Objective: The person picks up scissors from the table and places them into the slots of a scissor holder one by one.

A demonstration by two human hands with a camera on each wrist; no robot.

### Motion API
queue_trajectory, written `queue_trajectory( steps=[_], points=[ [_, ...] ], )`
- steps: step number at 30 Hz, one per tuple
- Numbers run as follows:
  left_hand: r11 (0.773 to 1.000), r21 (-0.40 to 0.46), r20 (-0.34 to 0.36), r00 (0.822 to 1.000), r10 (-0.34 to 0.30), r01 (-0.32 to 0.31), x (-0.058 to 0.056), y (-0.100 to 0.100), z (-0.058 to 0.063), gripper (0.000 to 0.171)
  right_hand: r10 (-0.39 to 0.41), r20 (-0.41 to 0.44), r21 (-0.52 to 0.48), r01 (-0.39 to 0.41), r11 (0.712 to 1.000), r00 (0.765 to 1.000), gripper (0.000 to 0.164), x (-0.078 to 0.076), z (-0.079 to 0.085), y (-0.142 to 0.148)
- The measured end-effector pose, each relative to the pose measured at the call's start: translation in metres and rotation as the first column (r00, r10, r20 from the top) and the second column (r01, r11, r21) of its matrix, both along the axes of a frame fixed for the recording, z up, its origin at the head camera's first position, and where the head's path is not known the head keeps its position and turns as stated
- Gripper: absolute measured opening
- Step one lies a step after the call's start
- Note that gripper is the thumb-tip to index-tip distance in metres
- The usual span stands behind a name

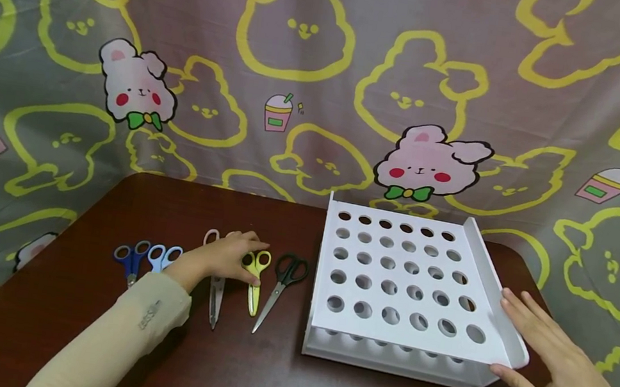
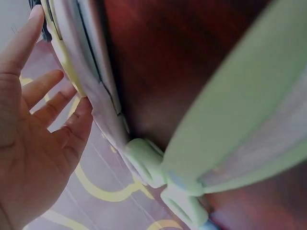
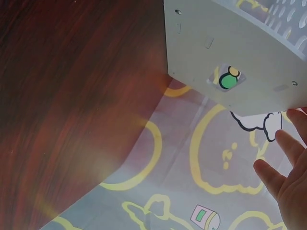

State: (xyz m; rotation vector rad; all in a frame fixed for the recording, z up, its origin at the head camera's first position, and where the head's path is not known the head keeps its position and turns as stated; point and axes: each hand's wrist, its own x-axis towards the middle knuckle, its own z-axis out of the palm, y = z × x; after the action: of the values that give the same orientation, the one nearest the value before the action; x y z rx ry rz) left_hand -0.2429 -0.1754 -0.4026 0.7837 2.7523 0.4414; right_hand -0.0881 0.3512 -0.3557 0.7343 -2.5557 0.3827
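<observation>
My left hand (image 1: 227, 256) hovers low over a row of scissors, its thumb at the pivot of the yellow scissors (image 1: 254, 293) and its fingers spread above their handles. Close by on the left are pale-handled scissors (image 1: 215, 301), partly covered by that hand; on the right lie black-handled scissors (image 1: 290, 270). In the left wrist view the fingers (image 2: 45, 88) are loosely bent. A white rack (image 1: 385, 339) with rows of round holes stands on the right. My right hand (image 1: 566, 373) touches its right side wall, thumb near the front corner and fingers extended.
Dark blue scissors (image 1: 132, 257) and light blue scissors (image 1: 165, 256) lie further left on the dark red-brown table (image 1: 240, 382). A curtain (image 1: 329, 41) printed with cartoon rabbits hangs behind and at the sides.
</observation>
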Motion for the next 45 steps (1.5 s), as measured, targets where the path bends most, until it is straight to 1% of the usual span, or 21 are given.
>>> queue_trajectory(
  steps=[4, 7, 14, 17, 22, 26, 28, 29, 31, 37, 41, 45],
  points=[
    [1.000, 0.018, 0.081, 0.996, 0.022, -0.024, -0.001, 0.002, 0.002, 0.088, 0.007, 0.006, -0.002, -0.007, 1.000, 1.000, 0.108, 0.000, 0.000, 0.000],
    [0.999, 0.047, 0.141, 0.990, 0.021, -0.028, -0.002, 0.004, 0.003, 0.087, 0.013, 0.011, -0.006, -0.013, 1.000, 1.000, 0.107, 0.000, 0.000, 0.000],
    [0.998, 0.069, 0.173, 0.985, -0.017, 0.005, -0.003, 0.004, 0.005, 0.073, 0.010, 0.016, -0.004, -0.010, 1.000, 1.000, 0.108, 0.001, 0.000, -0.001],
    [0.997, 0.083, 0.190, 0.982, -0.017, 0.001, -0.003, 0.004, 0.004, 0.072, 0.004, 0.017, -0.007, -0.004, 1.000, 1.000, 0.108, 0.002, 0.000, -0.001],
    [0.993, 0.115, 0.184, 0.983, -0.029, 0.008, -0.001, 0.004, 0.003, 0.068, -0.006, 0.010, -0.007, 0.006, 1.000, 1.000, 0.108, 0.002, 0.000, -0.002],
    [0.988, 0.155, 0.183, 0.983, -0.032, 0.003, 0.002, 0.003, 0.006, 0.054, 0.000, 0.011, -0.007, 0.000, 1.000, 1.000, 0.108, 0.002, -0.001, -0.002],
    [0.985, 0.170, 0.183, 0.983, -0.019, -0.012, 0.003, 0.004, 0.009, 0.048, 0.001, 0.011, -0.007, -0.001, 1.000, 1.000, 0.108, 0.002, -0.001, -0.002],
    [0.985, 0.169, 0.171, 0.985, -0.019, -0.011, 0.003, 0.004, 0.011, 0.046, 0.001, 0.011, -0.008, -0.001, 1.000, 1.000, 0.108, 0.002, -0.001, -0.002],
    [0.987, 0.163, 0.156, 0.988, -0.013, -0.013, 0.004, 0.004, 0.013, 0.044, -0.001, 0.012, -0.011, 0.001, 1.000, 1.000, 0.108, 0.002, -0.002, -0.002],
    [0.985, 0.169, 0.160, 0.987, -0.011, -0.016, 0.003, 0.004, 0.017, 0.044, -0.005, 0.021, -0.028, 0.005, 1.000, 1.000, 0.108, 0.001, -0.003, -0.002],
    [0.979, 0.201, 0.164, 0.986, -0.012, -0.021, 0.003, 0.003, 0.019, 0.043, -0.015, 0.026, -0.045, 0.016, 0.999, 1.000, 0.108, 0.001, -0.004, -0.002],
    [0.967, 0.254, 0.177, 0.984, -0.011, -0.035, 0.004, 0.003, 0.023, 0.040, -0.019, 0.031, -0.061, 0.021, 0.998, 0.999, 0.108, 0.000, -0.004, -0.001]
  ],
)
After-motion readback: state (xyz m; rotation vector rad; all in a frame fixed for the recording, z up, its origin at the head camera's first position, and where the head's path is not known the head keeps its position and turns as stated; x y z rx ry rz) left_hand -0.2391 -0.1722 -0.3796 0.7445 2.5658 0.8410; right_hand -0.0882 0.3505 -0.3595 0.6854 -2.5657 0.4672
